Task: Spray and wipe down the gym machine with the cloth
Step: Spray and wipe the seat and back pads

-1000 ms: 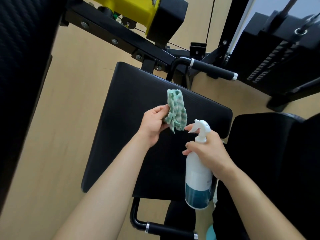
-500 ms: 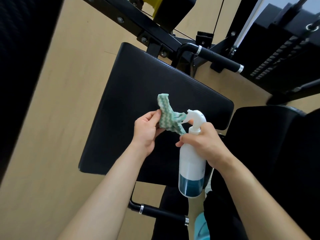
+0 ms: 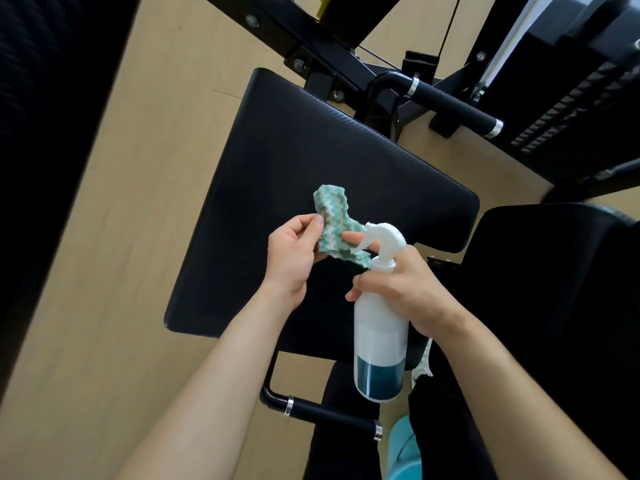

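Observation:
The gym machine's black padded seat (image 3: pixel 301 161) fills the middle of the view. Above it, my left hand (image 3: pixel 294 252) pinches a crumpled green-and-white cloth (image 3: pixel 332 220). My right hand (image 3: pixel 401 289) grips the neck of a white spray bottle (image 3: pixel 379 341) with blue liquid in its lower part. The bottle's nozzle touches the cloth, and my right forefinger lies on the trigger against the cloth. The bottle hangs upright over the seat's near right edge.
A black handle bar (image 3: pixel 450 105) sticks out behind the seat, and another handle (image 3: pixel 329 414) lies below its near edge. A black frame beam (image 3: pixel 294 39) crosses the top. A weight stack (image 3: pixel 571 105) stands at the upper right. Another black pad (image 3: pixel 554 289) sits at right. The floor (image 3: pixel 121 237) is tan wood.
The cloth has dropped from upright to lying against the bottle's nozzle as both hands came together. The view has tilted down, so the seat and handles sit higher in frame.

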Demonstrator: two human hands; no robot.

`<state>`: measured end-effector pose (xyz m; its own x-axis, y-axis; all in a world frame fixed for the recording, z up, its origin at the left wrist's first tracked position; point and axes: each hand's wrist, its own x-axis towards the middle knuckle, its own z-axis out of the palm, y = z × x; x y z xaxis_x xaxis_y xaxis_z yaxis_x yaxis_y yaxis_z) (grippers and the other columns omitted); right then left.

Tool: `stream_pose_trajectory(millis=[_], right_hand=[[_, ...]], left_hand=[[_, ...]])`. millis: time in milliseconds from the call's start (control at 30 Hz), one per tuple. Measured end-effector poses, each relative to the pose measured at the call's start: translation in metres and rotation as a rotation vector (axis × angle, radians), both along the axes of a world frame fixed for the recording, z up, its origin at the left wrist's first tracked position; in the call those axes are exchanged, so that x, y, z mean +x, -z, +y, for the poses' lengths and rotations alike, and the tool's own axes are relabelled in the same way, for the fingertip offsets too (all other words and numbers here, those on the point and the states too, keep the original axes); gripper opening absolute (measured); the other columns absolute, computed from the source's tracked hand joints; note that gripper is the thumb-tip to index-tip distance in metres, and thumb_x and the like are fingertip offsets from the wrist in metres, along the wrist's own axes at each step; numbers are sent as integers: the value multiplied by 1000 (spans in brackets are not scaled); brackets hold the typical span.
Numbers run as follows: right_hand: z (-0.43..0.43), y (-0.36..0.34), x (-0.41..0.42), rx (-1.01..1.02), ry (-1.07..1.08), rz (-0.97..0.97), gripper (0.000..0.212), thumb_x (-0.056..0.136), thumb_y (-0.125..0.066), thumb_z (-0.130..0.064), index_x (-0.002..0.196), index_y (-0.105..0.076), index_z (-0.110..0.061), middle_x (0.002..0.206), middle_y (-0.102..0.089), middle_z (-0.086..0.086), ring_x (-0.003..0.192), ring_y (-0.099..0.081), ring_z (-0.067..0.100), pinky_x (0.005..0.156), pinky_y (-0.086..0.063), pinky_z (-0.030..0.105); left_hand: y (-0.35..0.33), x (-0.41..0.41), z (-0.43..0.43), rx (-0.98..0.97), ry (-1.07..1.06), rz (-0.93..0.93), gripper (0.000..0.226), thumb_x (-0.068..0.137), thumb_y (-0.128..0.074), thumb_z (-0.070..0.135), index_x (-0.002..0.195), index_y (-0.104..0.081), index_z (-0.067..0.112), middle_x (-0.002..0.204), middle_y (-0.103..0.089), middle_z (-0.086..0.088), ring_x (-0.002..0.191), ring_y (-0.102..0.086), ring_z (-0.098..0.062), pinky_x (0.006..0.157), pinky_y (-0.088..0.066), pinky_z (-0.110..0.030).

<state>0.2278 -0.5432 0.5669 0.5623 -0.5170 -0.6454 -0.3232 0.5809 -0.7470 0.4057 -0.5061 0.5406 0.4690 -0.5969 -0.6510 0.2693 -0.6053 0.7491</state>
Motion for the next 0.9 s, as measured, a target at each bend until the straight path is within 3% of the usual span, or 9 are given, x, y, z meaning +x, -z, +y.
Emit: stream_pose_trajectory(millis=[133, 200, 333, 433, 533, 633, 767, 833, 900], right_hand=[[-4, 5, -4, 2, 173, 37, 50, 89, -62, 10, 122, -70, -26, 76, -79, 5, 80, -77, 24, 83, -60, 42], [-9, 7, -6, 9, 245, 51, 49, 88, -61, 13, 121, -71, -22, 78, -79, 6, 76, -78, 22, 79, -58, 35], [-19, 20, -3, -21, 221, 163, 45, 86, -63, 8, 124, -66, -16, 99, -76, 14, 79, -80, 23, 79, -58, 39], [-23, 29, 0, -28, 142, 247, 41, 84, -66, 3, 124, -64, -8, 115, -70, 27, 75, -80, 19, 75, -58, 41], [-20, 36, -3, -27, 144, 309, 35, 83, -66, 0, 118, -64, -2, 120, -71, 18, 72, -80, 17, 72, -59, 42], [-12, 38, -6, -21, 168, 297, 48, 84, -66, 0, 128, -64, -18, 111, -73, 13, 71, -79, 15, 72, -58, 39], [-8, 38, -7, -47, 109, 245, 63, 84, -65, 0, 139, -60, -32, 109, -68, 13, 74, -79, 11, 76, -55, 34], [-11, 39, -3, -44, 83, 216, 66, 83, -65, 0, 140, -60, -33, 105, -68, 2, 78, -80, 14, 80, -57, 36], [-17, 37, 4, -43, 36, 181, 67, 84, -64, 3, 141, -59, -32, 91, -68, -3, 79, -80, 14, 73, -54, 31]], left_hand=[[-2, 15, 3, 53, -121, -27, 25, 108, -52, 23, 106, -73, 11, 107, -78, -11, 101, -74, -28, 88, -62, -44], [-1, 28, 7, 85, -148, -133, 25, 107, -52, 24, 103, -74, 15, 106, -77, -7, 102, -73, -28, 87, -62, -44], [7, 58, 9, 162, -167, -561, 19, 103, -56, 28, 98, -74, 28, 101, -73, 7, 96, -70, -16, 90, -60, -42], [12, 56, 12, 217, -121, -976, 15, 102, -58, 29, 108, -71, 24, 105, -65, 5, 89, -61, -14, 79, -55, -37], [21, 26, 20, -148, 260, -1307, 13, 97, -68, 20, 108, -74, 16, 99, -63, -2, 89, -57, -20, 74, -42, -25], [30, 3, 15, -254, 527, -1345, 30, 92, -75, 30, 119, -73, 16, 104, -64, -2, 89, -55, -19, 78, -48, -33], [25, 4, -18, -23, 360, -1104, 76, 82, -81, 47, 145, -50, 17, 125, -53, -4, 108, -54, -18, 85, -48, -29], [22, 7, -28, 71, 344, -992, 80, 84, -82, 35, 150, -40, 17, 119, -57, -2, 105, -59, -18, 89, -51, -35], [19, 9, -29, 130, 306, -917, 71, 89, -78, 25, 148, -41, 17, 98, -60, 7, 96, -62, -19, 95, -50, -42]])
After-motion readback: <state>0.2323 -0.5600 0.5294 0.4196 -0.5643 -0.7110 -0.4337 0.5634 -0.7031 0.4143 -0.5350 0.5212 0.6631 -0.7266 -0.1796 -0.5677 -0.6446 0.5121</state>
